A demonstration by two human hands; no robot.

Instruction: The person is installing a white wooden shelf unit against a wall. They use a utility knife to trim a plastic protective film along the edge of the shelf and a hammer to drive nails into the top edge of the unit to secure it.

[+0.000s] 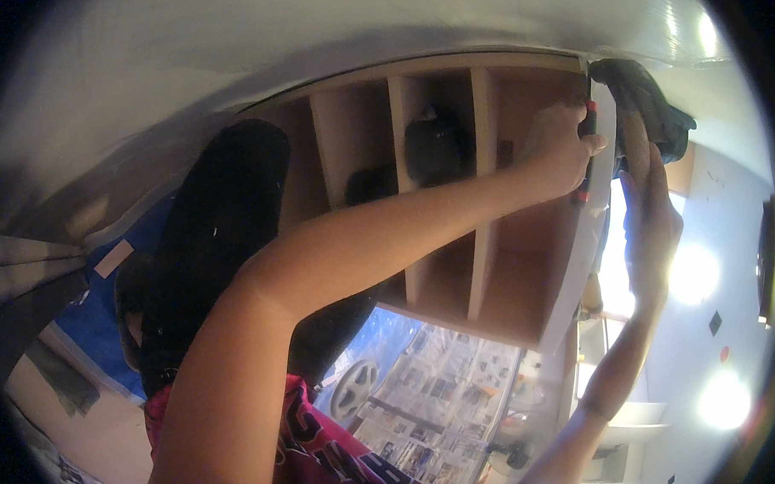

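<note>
My left hand (pixel 566 150) is raised and closed around a black tool handle with red bands (pixel 587 155), held against the pale side panel (pixel 595 215) of a wooden cubby shelf (pixel 480 271). My right hand (pixel 649 208) lies on the other side of that panel with fingers stretched out. Its fingertips reach a bulky black object (pixel 652 110) at the shelf's top corner. The tool's tip is hidden behind my left hand and the panel.
Dark items sit in two cubbies (pixel 438 146). A leg in black trousers (pixel 221 228) and a red printed garment (pixel 329 453) fill the lower left. Newspapers (pixel 446 406), a blue sheet (pixel 103 317) and a round grey part (pixel 353 386) lie beyond. Bright lights (pixel 723 399) glare at right.
</note>
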